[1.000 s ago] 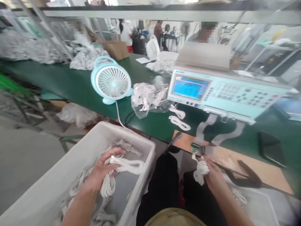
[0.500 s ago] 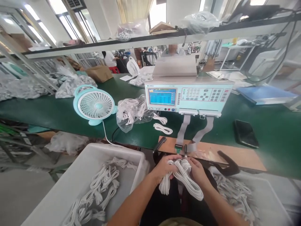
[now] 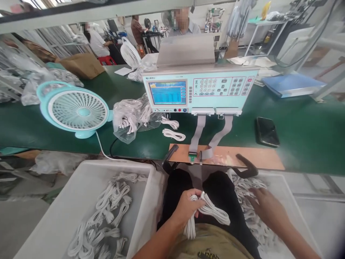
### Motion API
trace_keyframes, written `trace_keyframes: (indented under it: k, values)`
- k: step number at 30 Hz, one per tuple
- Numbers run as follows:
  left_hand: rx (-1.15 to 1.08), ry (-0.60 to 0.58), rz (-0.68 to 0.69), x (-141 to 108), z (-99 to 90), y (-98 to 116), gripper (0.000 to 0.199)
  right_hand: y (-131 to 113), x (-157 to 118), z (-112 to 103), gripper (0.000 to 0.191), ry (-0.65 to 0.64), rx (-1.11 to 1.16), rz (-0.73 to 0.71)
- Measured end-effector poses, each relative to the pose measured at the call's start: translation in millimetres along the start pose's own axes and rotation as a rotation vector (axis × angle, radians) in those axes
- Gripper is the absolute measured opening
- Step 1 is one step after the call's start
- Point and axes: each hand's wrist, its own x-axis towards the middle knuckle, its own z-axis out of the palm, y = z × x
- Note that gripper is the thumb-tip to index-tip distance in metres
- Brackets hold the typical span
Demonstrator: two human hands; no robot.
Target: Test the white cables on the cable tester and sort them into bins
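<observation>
My left hand [image 3: 186, 205] is closed around a coiled white cable [image 3: 215, 212], held above my lap. One loop sticks out to the right and another coiled part hangs below the fingers. A small metal plug shows at the top of the coil. My right hand [image 3: 265, 205] is over the right white bin [image 3: 292, 196], its fingers apart above a pile of coiled white cables [image 3: 246, 183]. Nothing shows in it. In front of me, two grey ribbon cables [image 3: 198, 133] run from the tester [image 3: 199, 90] to small connectors [image 3: 192, 157] at the table edge.
At left, another white bin [image 3: 151, 190] holds coiled cables. On the green table [image 3: 237, 133] are a fan [image 3: 83, 111], a plastic bag of cables [image 3: 130, 118], two loose coils [image 3: 174, 135], a phone [image 3: 266, 131] and a blue folder [image 3: 293, 86]. Black clamps [image 3: 169, 158] grip a brown board [image 3: 264, 156].
Both hands were at the connectors with the cables. My left hand has drawn back toward my lap, still holding a coil. My right hand has moved right, over the bin. The view tilted down.
</observation>
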Motion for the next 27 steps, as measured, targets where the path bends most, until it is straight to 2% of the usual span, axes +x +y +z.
trace_keyframes:
  k: [1, 3, 4, 6, 8, 11, 13, 16, 19, 22, 25, 27]
  values:
    - [0.034, 0.017, 0.014, 3, 4.0, -2, 0.016, -9, -4, 2, 0.017, -0.046, 0.005, -0.087]
    - [0.1, 0.039, 0.051, 7, 10.5, -4, 0.017, -38, -13, 17, 0.019, -0.268, 0.127, -0.262]
    - [0.129, 0.045, 0.072, 8, 12.3, -4, 0.018, -54, -17, 26, 0.018, -0.325, 0.172, -0.331]
    - [0.166, 0.051, 0.113, 7, 12.1, -2, 0.018, -80, -20, 45, 0.022, -0.289, 0.228, -0.417]
    - [0.181, 0.035, 0.151, 4, 7.1, 2, 0.017, -94, -20, 58, 0.025, -0.229, 0.245, -0.473]
    - [0.209, -0.022, 0.181, 0, -3.8, 9, 0.02, -99, -12, 65, 0.021, -0.179, 0.243, -0.555]
    - [0.247, 0.002, 0.214, 2, -9.1, 13, 0.022, -101, -4, 68, 0.02, -0.139, 0.249, -0.596]
    - [0.3, 0.123, 0.257, 12, -12.1, 22, 0.023, -107, 10, 74, 0.02, -0.081, 0.318, -0.553]
    - [0.297, 0.18, 0.248, 24, -13.4, 31, 0.027, -116, 23, 82, 0.023, -0.053, 0.437, -0.373]
    - [0.28, 0.158, 0.25, 29, -16.9, 38, 0.027, -122, 33, 87, 0.027, -0.062, 0.52, -0.257]
    - [0.254, 0.07, 0.242, 30, -21.7, 41, 0.029, -125, 39, 89, 0.028, -0.067, 0.571, -0.22]
    - [0.257, 0.055, 0.243, 29, -23.9, 42, 0.029, -125, 42, 91, 0.027, -0.067, 0.595, -0.207]
